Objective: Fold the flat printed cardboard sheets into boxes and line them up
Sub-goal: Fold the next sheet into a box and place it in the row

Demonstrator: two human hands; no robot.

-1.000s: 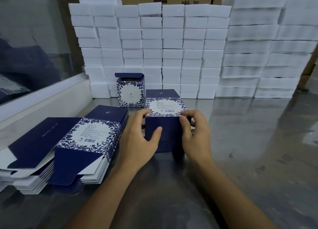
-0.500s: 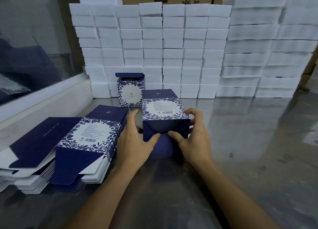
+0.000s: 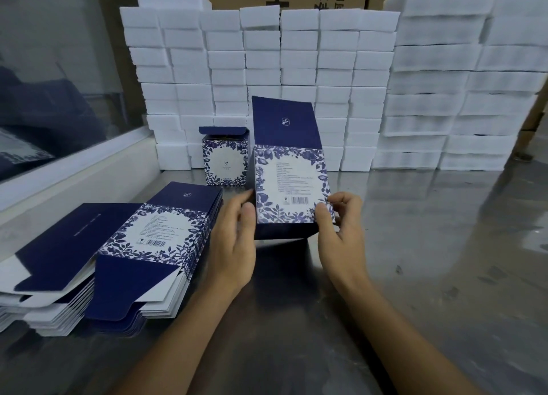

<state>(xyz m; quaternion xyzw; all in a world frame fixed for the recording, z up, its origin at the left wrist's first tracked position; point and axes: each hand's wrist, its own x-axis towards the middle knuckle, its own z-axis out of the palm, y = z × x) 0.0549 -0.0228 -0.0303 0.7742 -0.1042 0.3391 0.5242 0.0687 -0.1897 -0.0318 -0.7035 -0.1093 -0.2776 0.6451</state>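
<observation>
Fingers of the right hand [image 3: 339, 216] curl around the lower right corner of the box in hand [image 3: 292, 187], thumb on the printed face by the barcode; the left hand [image 3: 237, 234] grips the lower left edge the same way, thumb in front and fingers behind. Between them the box stands nearly upright, its base just above or barely touching the steel table [image 3: 415, 276], and its dark blue top flap [image 3: 286, 121] sticks straight up, not yet tucked.

Risk sits mostly in that hold: both hands pinch only the bottom corners, so the tall, light body could lean or twist, and squeezing too hard could buckle the thin walls or crease the print. Whether the bottom flaps are locked cannot be seen; if they are not, they could spring open when the box is set down.

Just behind and to the left stands a finished box [image 3: 224, 160], lid flap raised. A careless placement could knock it or leave the row crooked. Stacks of flat sheets [image 3: 154, 240] lie close by the left wrist and could be nudged out of square. White foam blocks [image 3: 267, 68] wall off the back.
</observation>
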